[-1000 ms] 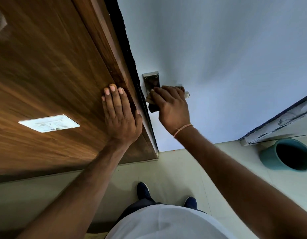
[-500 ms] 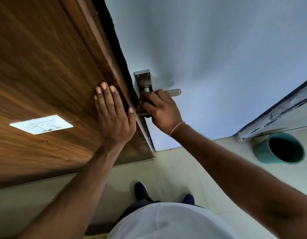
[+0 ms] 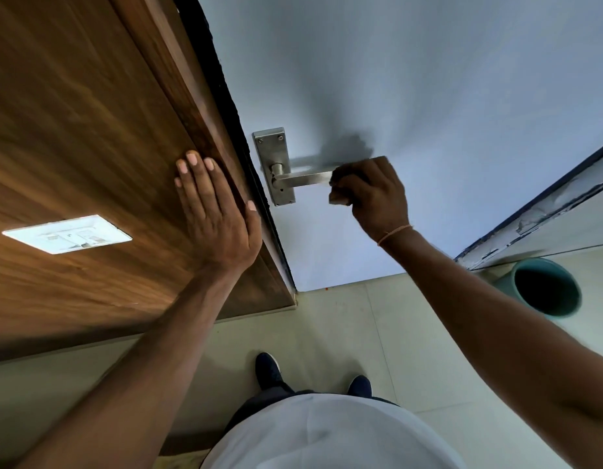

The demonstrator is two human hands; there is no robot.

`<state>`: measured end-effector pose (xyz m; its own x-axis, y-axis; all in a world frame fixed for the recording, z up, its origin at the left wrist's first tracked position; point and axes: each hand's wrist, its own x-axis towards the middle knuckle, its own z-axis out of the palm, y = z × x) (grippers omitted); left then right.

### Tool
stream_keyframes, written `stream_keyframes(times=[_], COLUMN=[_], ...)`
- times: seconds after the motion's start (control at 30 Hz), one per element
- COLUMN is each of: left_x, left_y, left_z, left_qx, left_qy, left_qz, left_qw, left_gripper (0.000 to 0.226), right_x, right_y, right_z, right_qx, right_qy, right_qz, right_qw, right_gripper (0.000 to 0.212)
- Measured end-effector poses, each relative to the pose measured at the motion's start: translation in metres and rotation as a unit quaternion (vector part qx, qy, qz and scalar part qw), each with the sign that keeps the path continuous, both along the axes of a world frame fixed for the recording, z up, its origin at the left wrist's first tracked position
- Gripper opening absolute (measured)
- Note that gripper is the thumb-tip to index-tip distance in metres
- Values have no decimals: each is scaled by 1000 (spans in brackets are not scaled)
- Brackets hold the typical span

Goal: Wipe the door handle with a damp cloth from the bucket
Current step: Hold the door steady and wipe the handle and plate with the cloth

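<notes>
A steel lever door handle [image 3: 303,179] on a rectangular backplate [image 3: 272,164] is fixed to the pale grey door [image 3: 428,96]. My right hand [image 3: 371,194] is closed around the free end of the lever, with a small dark cloth [image 3: 339,192] bunched inside the fingers and mostly hidden. My left hand [image 3: 215,211] lies flat, fingers spread, against the wooden door frame [image 3: 198,106] just left of the handle. The teal bucket [image 3: 543,287] stands on the floor at the right, by the wall.
A wood-panelled wall [image 3: 73,113] with a white switch plate [image 3: 66,233] fills the left. Pale floor tiles [image 3: 344,326] run below the door. My dark shoes [image 3: 268,370] stand close to the threshold. A dark-edged skirting [image 3: 537,204] runs behind the bucket.
My right hand with the cloth has slid along the lever from the backplate end out to its free tip. The left hand stays flat on the frame.
</notes>
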<state>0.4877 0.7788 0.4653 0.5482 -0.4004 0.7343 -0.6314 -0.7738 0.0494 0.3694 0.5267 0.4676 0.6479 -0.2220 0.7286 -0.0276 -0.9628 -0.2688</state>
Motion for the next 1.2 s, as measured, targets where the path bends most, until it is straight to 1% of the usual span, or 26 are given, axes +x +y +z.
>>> stream_keyframes(times=[0.07, 0.13, 0.2, 0.3, 0.37, 0.43, 0.5, 0.6, 0.67, 0.8, 0.87, 0.9, 0.93, 0.97, 1.0, 1.03, 1.07, 1.1, 1.13, 1.2], left_x=[-2, -2, -2, -1, 0, 1, 0, -2, -3, -6, -7, -9, -11, -14, -18, -22, -28, -34, -40, -55], left_y=[-2, -3, -2, 3, 6, 8, 8, 8, 7, 6, 4, 3, 2, 0, -3, -7, -11, -16, -22, -33], left_z=[0, 0, 0, 0, 1, 2, 2, 2, 2, 4, 5, 6, 7, 8, 10, 12, 14, 15, 16, 15], left_qx=[-5, -7, -12, -9, -8, -11, -13, -11, -8, -4, -3, -6, -11, -15, -20, -27, -36, -48, -58, -75], left_qy=[5, 6, 5, 5, 7, 8, 5, 5, 8, 13, 20, 26, 34, 43, 52, 62, 74, 87, 103, 123], left_qz=[3, 5, 4, -10, -16, -18, -18, -18, -19, -15, -11, -9, -7, -3, 1, 1, -2, -8, -15, -28], left_qw=[1000, 1000, 1000, 1000, 1000, 1000, 1000, 1000, 1000, 1000, 1000, 1000, 999, 999, 998, 998, 997, 995, 993, 989], left_gripper=[84, 84, 83, 80, 80, 79, 77, 78, 78, 78, 78, 78, 78, 78, 79, 80, 80, 81, 82, 83], right_x=[-4, -3, 6, 29, 43, 50, 50, 46, 40, 20, 10, 6, 0, -7, -14, -20, -25, -31, -38, -50], right_y=[0, 16, 46, 87, 98, 97, 87, 74, 65, 42, 33, 28, 26, 25, 26, 25, 26, 23, 19, 15], right_z=[9, 17, 19, 14, 7, 2, -2, -3, -3, 0, -1, -4, -2, 3, 11, 14, 18, 15, 11, 3], right_qx=[58, 72, 34, -33, -76, -106, -117, -121, -98, -13, 65, 123, 189, 272, 381, 503, 604, 672, 722, 808], right_qy=[-24, -39, -32, 11, 31, 27, 21, 37, 38, 8, 13, 21, 33, 31, 18, -5, -24, -29, -29, -34], right_qz=[-47, -66, -21, 70, 85, 94, 99, 88, 65, -4, -51, -79, -104, -116, -116, -108, -101, -100, -80, -7], right_qw=[997, 994, 999, 997, 993, 990, 988, 988, 992, 1000, 996, 989, 976, 955, 917, 858, 790, 733, 687, 588], right_gripper=[3, 8, 14, 13, 20, 23, 22, 16, 12, 5, 8, 11, 14, 19, 24, 26, 26, 25, 26, 28])
